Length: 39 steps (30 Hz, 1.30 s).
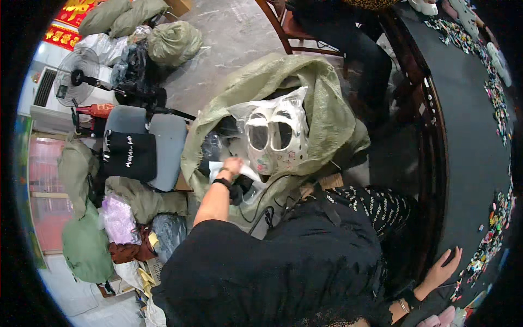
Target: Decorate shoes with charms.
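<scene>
A large olive woven sack (338,122) stands with its mouth wide open in front of me. In it lies a pair of white clog-like shoes (260,131) inside a clear plastic bag, with small coloured patterns on the toes. My left hand (233,165) reaches into the sack's near left side. Its fingers are closed on a white and clear plastic bag (249,172); what that bag contains is partly hidden. Far off to the right, my right hand (440,270) rests on the dark table (463,158), fingers spread, beside a band of small colourful pieces (485,245).
A grey chair (168,147) with a black cloth stands left of the sack, and a fan (79,76) behind it. Stuffed sacks (173,43) and bags crowd the left. Someone in dark clothes (365,60) sits beyond. Black cables (261,210) hang near my lap.
</scene>
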Available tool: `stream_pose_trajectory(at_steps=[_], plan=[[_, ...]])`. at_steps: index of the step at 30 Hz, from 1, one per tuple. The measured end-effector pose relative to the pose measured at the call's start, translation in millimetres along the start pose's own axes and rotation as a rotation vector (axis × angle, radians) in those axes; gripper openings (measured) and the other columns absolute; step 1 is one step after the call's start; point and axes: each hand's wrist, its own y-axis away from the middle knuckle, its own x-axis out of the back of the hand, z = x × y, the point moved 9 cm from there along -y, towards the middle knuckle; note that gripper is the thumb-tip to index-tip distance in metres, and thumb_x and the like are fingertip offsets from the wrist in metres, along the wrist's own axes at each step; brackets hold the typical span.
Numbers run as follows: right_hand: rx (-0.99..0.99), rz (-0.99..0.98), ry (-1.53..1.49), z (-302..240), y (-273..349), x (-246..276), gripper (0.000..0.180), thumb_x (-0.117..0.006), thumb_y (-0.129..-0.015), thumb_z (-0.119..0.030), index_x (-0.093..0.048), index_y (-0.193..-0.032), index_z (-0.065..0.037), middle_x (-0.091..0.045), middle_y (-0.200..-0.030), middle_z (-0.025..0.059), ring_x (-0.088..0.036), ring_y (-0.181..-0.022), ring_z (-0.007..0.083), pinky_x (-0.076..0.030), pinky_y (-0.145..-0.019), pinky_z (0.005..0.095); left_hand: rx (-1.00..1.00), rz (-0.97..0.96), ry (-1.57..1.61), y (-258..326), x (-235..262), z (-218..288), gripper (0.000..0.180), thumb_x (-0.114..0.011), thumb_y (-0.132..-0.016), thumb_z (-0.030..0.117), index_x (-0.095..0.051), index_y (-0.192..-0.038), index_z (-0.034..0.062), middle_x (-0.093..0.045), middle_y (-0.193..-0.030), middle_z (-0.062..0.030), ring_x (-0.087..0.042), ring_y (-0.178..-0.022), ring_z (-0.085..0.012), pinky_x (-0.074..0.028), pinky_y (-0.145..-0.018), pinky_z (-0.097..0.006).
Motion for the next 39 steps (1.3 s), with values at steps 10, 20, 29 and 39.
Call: stream_pose_trajectory(at_steps=[10,20,29,39], plan=[[-0.020,-0.039,-0.065,-12,1,-3,0.034,-0.050,-0.098,-0.019,-0.054,-0.123,0.003,-0.051,-0.135,0.0193,-0.048,-0.124,0.0329,-0.036,-0.105,0.0398,0.285,-0.171,0.188,8,60,43,0.030,-0.062,-0.080,0.018,-0.069,-0.106,0.0048,-0.066,-0.111,-0.0183,-0.064,-0.102,-0.0341,-0.053,-0.086,-0.041],[-0.052,-0.007,-0.051,-17,-1,5,0.033,-0.052,-0.096,-0.018,-0.055,-0.122,0.002,-0.051,-0.135,0.0193,-0.046,-0.126,0.0340,-0.034,-0.107,0.0419,0.216,-0.477,-0.259,74,35,24,0.028,-0.062,-0.082,0.021,-0.070,-0.108,0.0110,-0.067,-0.111,-0.0178,-0.065,-0.102,-0.0328,-0.052,-0.084,-0.044],[-0.076,0.038,-0.067,-31,-2,14,0.031,-0.056,-0.093,-0.015,-0.056,-0.120,0.000,-0.052,-0.133,0.0201,-0.044,-0.127,0.0386,-0.035,-0.105,0.0457,0.186,0.704,0.267,58,219,66,0.021,-0.055,-0.088,0.022,-0.061,-0.078,0.0037,-0.062,-0.080,-0.0239,-0.058,-0.076,-0.0464,-0.044,-0.065,-0.052],[-0.149,0.119,-0.083,-33,-1,32,0.028,-0.061,-0.086,-0.017,-0.060,-0.111,-0.004,-0.056,-0.127,0.0181,-0.047,-0.124,0.0376,-0.035,-0.104,0.0466,-0.516,0.897,0.586,118,503,262,0.024,-0.042,-0.077,-0.008,-0.056,-0.095,0.0000,-0.051,-0.083,-0.0008,-0.048,-0.075,-0.0120,-0.040,-0.069,-0.024]])
